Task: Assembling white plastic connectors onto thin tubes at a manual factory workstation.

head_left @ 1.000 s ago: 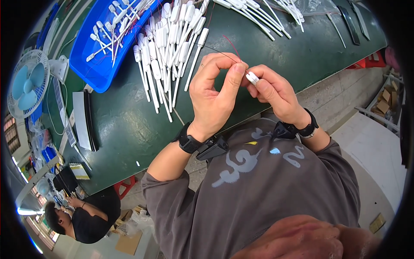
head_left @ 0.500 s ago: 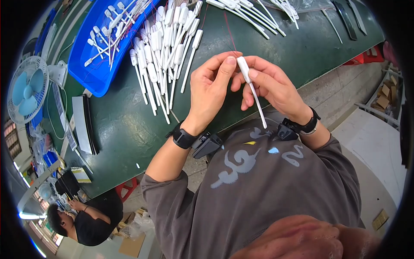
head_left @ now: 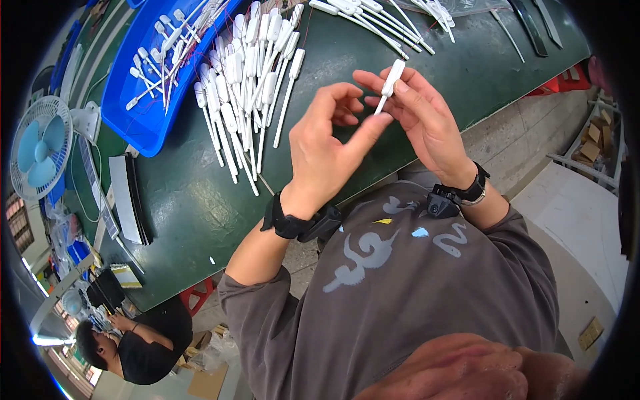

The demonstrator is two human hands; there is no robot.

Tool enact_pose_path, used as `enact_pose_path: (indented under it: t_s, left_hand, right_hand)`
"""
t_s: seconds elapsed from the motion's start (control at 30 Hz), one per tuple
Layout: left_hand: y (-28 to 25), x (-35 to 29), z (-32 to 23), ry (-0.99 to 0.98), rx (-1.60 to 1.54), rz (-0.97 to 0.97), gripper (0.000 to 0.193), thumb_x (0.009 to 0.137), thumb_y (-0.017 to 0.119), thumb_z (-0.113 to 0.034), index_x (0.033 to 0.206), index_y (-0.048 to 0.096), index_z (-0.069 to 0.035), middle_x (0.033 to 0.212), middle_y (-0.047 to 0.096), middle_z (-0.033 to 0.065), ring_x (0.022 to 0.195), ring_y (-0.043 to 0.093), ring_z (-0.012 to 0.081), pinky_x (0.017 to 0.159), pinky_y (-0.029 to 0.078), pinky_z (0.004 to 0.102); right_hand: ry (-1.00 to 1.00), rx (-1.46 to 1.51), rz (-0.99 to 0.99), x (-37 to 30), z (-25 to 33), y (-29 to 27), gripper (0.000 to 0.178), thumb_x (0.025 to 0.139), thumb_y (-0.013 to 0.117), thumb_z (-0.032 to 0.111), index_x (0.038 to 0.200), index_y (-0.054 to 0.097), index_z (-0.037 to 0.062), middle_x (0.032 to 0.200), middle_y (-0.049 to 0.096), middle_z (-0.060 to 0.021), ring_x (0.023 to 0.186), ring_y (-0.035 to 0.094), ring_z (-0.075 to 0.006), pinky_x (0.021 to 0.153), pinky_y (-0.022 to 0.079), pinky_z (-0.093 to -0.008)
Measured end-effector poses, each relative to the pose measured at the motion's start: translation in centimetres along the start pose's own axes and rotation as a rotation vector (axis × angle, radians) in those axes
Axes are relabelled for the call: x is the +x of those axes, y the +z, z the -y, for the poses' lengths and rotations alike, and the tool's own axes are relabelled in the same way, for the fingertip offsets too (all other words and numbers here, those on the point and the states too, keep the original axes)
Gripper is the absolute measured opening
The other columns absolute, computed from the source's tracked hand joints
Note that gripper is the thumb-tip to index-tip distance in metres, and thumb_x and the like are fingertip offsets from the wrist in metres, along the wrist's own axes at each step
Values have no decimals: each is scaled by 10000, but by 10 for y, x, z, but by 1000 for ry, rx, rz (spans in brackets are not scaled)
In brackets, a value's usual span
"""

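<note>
The green desk fills the upper part of the view, its near edge running along the person's chest; a blue tray sits toward the far left part of the desk, holding white swabs with red wires; just beside the tray, toward the desk's middle, a pile of white swabs lies fanned out, stems pointing to the near edge; more swabs lie along the far edge; a white fan stands past the desk's left end; the left hand hangs over the near edge, fingers spread wide and holding nothing, thumb stretched toward the other hand; the right hand is above the near edge, its thumb and fingertips pinched on one swab, which is tilted with its wide white end uppermost.
</note>
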State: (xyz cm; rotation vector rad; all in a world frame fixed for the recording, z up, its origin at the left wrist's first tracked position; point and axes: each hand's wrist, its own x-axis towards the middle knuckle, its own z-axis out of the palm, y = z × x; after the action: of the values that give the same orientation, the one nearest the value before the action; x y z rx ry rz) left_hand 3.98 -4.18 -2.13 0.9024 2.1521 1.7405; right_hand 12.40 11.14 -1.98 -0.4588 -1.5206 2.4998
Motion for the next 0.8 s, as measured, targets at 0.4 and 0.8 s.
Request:
enact_pose_path:
  t_s: [0.4, 0.8]
  left_hand:
    - [2, -5, 5, 130, 251, -16, 125, 886, 718, -160, 952, 679, -61, 709, 670, 109, 592, 659, 285, 522, 494, 392]
    - [-94, 11, -3, 2, 663, -299, 160, 919, 674, -226, 870, 691, -75, 704, 676, 113, 611, 664, 309, 550, 491, 396]
  right_hand:
    - [29, -73, 166, 5, -10, -13, 270, 1073, 471, 244, 1241, 515, 38, 1338, 605, -213, 1159, 628, -215, 1003, 485, -353]
    - [-10, -190, 225, 16, -15, -30, 265, 1063, 486, 178, 1243, 545, -8, 1127, 678, -135, 960, 655, -159, 866, 536, -296]
